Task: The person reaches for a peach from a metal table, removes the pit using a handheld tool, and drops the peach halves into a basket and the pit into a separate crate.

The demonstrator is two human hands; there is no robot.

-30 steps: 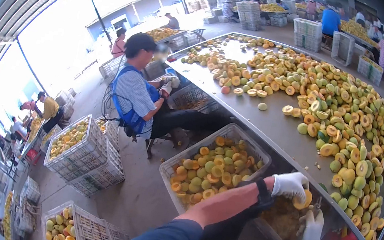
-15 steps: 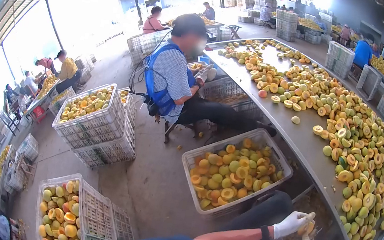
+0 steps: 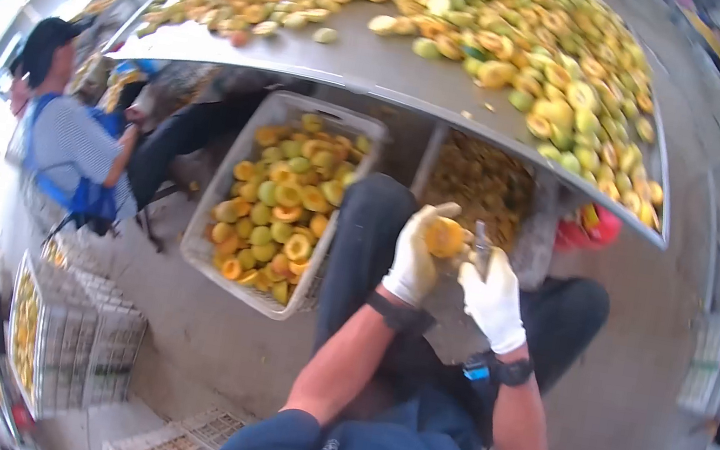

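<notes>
My left hand [image 3: 415, 254], in a white glove, grips a peach half [image 3: 445, 238] with its orange cut face showing. Close beside it on the right, my gloved right hand [image 3: 492, 298] is closed around a small metal pitting tool [image 3: 482, 247], its tip pointing up. Both hands are above my lap, between my knees. Beyond them sits a crate of brownish pits and scraps [image 3: 480, 183], partly under the table edge. To the left of my knee stands a pale plastic crate [image 3: 249, 300] filled with halved peaches [image 3: 284, 199].
A metal table [image 3: 341, 48] heaped with peach halves [image 3: 539, 46] runs across in front of me. A red bag [image 3: 593, 228] lies under its right end. At left sits a co-worker in a blue vest [image 3: 98, 155]. Stacked crates [image 3: 92, 338] stand at lower left.
My view has swung down and to the right, so the hands now appear nearer the middle. The hands have drawn slightly apart, showing the peach half and the tool separately.
</notes>
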